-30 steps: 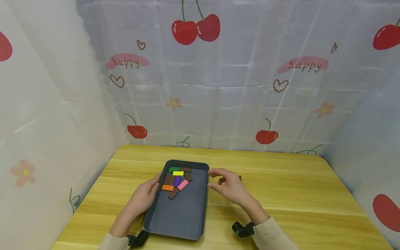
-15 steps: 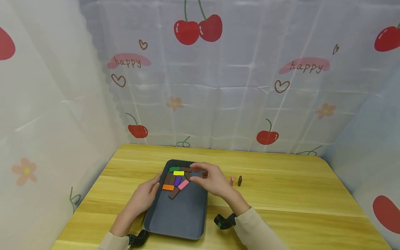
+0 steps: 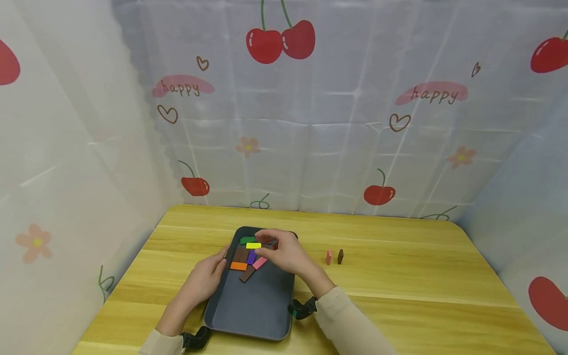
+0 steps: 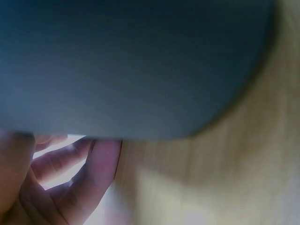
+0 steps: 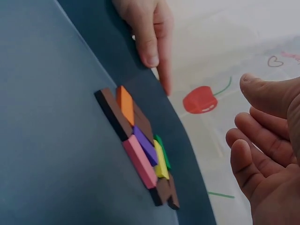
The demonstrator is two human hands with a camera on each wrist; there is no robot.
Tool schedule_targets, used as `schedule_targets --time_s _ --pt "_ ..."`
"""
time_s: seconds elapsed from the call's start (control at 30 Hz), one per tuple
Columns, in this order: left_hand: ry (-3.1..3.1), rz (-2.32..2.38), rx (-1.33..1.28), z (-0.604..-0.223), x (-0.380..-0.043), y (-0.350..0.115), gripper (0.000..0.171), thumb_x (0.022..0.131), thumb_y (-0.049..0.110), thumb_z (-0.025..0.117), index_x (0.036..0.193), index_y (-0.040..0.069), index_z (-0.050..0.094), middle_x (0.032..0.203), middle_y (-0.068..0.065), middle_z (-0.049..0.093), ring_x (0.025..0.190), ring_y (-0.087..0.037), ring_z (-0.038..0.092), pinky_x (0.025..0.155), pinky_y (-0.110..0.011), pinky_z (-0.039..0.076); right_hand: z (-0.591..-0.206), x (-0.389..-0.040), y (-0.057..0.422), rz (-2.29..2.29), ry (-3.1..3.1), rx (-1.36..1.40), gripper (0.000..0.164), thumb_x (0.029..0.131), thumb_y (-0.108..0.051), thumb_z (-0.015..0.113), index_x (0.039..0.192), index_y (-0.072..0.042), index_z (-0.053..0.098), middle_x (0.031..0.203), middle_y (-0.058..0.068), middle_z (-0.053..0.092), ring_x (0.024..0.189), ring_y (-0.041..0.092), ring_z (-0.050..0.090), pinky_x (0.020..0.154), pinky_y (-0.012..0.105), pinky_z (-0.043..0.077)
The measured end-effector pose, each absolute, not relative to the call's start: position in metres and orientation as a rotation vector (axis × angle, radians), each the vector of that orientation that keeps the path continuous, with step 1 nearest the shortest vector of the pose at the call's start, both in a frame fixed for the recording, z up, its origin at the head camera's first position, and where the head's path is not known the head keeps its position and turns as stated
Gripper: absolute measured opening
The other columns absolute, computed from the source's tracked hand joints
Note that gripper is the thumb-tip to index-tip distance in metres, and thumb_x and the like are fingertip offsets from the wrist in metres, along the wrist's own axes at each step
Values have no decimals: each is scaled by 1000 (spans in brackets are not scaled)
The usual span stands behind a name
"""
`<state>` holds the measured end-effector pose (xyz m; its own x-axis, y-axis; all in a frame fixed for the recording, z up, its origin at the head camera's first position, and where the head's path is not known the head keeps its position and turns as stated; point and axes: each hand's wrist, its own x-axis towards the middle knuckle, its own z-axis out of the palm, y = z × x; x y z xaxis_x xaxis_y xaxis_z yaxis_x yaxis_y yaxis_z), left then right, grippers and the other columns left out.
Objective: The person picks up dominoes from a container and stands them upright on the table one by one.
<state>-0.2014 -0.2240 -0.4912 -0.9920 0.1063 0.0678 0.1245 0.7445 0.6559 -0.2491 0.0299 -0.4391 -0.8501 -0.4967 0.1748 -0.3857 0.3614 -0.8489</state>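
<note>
My left hand (image 3: 207, 278) grips the left side of a dark grey baking tray (image 3: 248, 315). The tray's underside (image 4: 140, 84) fills much of the left wrist view, with fingers showing below it. Small domino-like blocks lie in its far part: yellow (image 3: 253, 245), green (image 3: 247, 240), orange (image 3: 238, 266), purple (image 3: 251, 257), pink (image 5: 140, 161) and several brown ones (image 3: 247, 274). Over the far right of this cluster is my right hand (image 3: 284, 251), thumb and index finger apart near the yellow block, nothing between them. It hides some brown blocks in the head view.
On the wooden table (image 3: 399, 276), right of the tray, a pink block (image 3: 329, 257) and a brown block (image 3: 340, 256) stand upright side by side. A cherry-printed curtain (image 3: 301, 162) rises behind the table and along both sides.
My right hand has moved left from the tray's right rim to over the blocks, uncovering the two standing blocks on the table. The left hand and tray have stayed in place.
</note>
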Motion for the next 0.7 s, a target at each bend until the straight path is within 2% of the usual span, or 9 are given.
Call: schedule_targets --time_s 0.17,0.37,0.47,0.6,0.7 --pt "-2905 -1105 -195 -492 -202 -224 49 111 20 48 159 9 41 151 -16 57 138 -35 55 109 -55 47 -447 -251 22 -1480 2486 -809 38 95 -28 76 130 -16 70 127 9 72 110 23 68 89 33 57" --pt "-2896 -1107 -201 -492 -202 -223 49 111 20 48 158 9 42 150 -17 57 136 -35 57 107 -54 49 -457 -253 14 -1465 2477 -840 37 95 -25 76 130 -11 70 126 12 72 115 31 68 94 36 57" --pt "-2895 -1108 -211 -492 -202 -224 49 111 20 48 158 8 42 150 -17 57 134 -34 59 104 -53 51 -460 -251 9 -1427 2488 -848 38 95 -24 76 130 -11 70 124 11 73 111 29 69 89 33 56" --pt "-2892 -1113 -220 -491 -201 -225 49 111 19 48 158 8 42 149 -18 58 133 -34 59 102 -53 52 -462 -247 2 -1346 2504 -865 39 95 -22 76 131 -10 70 120 10 73 103 21 69 83 27 55" --pt "-2891 -1120 -218 -491 -201 -225 49 111 19 48 158 8 42 148 -18 59 134 -34 59 103 -54 52 -465 -245 -3 -1282 2514 -868 38 94 -20 78 130 -9 71 116 8 74 96 12 67 83 24 55"
